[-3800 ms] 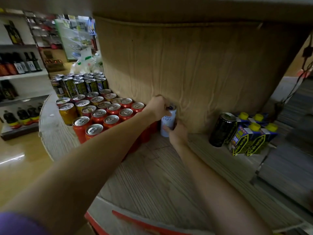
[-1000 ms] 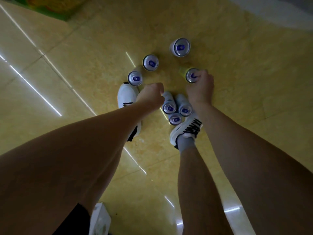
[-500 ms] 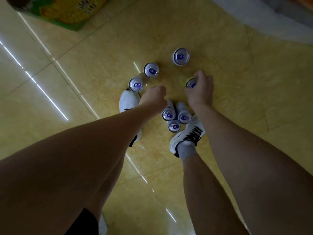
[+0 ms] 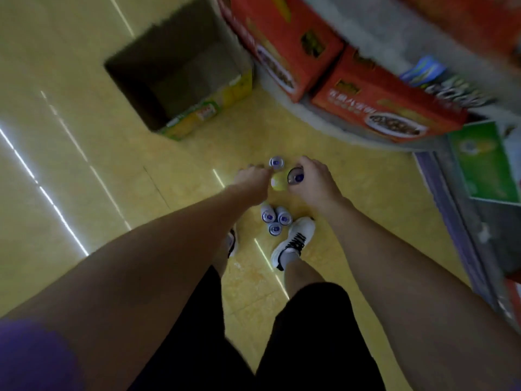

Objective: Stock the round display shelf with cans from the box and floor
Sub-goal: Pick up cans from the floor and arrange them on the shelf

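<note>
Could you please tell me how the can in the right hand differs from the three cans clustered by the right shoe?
The can in the right hand is gripped by the right hand and tilted, while the three clustered cans stand upright on the floor, untouched. The held can is alone; the three stand bunched together beside the right shoe. All seem to have silver tops with a purple mark.
</note>
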`<action>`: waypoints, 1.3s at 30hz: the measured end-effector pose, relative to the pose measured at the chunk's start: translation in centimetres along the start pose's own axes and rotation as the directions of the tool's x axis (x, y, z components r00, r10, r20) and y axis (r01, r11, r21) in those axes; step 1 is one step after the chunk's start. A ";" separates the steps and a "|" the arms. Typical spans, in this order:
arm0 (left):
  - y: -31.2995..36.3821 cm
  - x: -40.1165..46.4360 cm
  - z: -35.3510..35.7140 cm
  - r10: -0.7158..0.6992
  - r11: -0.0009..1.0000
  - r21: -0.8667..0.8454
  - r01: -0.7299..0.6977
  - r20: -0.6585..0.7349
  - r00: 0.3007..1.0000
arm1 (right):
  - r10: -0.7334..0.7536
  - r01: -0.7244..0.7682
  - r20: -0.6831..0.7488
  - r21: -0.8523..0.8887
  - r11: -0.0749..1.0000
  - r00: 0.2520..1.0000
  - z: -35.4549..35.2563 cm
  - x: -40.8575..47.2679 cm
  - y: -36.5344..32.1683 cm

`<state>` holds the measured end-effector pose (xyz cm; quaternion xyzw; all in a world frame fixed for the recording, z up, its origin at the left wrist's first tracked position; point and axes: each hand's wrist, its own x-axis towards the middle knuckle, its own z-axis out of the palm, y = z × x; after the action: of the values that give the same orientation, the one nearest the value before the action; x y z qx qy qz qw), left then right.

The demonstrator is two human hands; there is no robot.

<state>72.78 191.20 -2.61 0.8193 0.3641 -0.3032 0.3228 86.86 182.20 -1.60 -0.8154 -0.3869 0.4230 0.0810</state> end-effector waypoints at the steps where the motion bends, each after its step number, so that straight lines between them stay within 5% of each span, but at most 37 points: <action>1: 0.3 -1.8 -2.4 0.019 1.000 0.024 -0.018 -0.013 1.000 | -0.010 0.010 0.012 -0.026 1.000 1.000 -2.4 -1.2 -2.0; 7: 3.2 -12.9 -16.9 0.147 0.954 0.283 -0.096 -0.165 0.975 | -0.134 0.136 0.025 -0.186 0.973 0.991 -16.0 -10.0 -13.7; 14: 9.7 -23.9 -32.7 0.386 0.912 -0.065 -0.406 -0.207 0.899 | -0.235 0.180 -0.139 -0.321 0.930 0.962 -31.8 -21.3 -25.0; 18: 15.0 -29.0 -39.6 0.519 0.836 -0.077 -0.543 -0.211 0.828 | -0.226 0.152 -0.263 -0.272 0.950 0.938 -39.7 -27.7 -28.3; 23: 21.9 -33.7 -45.8 0.633 0.721 -0.136 -0.680 -0.272 0.725 | -0.223 0.244 -0.461 -0.014 0.970 0.859 -46.0 -34.7 -28.7; 28: 26.9 -36.3 -50.4 0.708 0.637 -0.193 -0.746 -0.236 0.665 | -0.116 0.388 -0.666 0.277 0.879 0.737 -49.1 -38.7 -24.1; 33: 31.2 -38.7 -52.5 0.771 0.567 -0.203 -0.799 -0.211 0.601 | -0.099 0.317 -0.638 0.236 0.919 0.764 -49.1 -37.8 -19.8; 39: 35.7 -38.1 -53.9 0.785 0.591 -0.161 -0.791 -0.113 0.610 | -0.172 0.438 -0.660 0.261 0.860 0.731 -50.9 -35.3 -18.1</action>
<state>94.19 197.50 69.01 0.8644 -0.0026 -0.0798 0.4964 102.91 179.90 60.88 -0.7966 -0.3754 0.1833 0.4369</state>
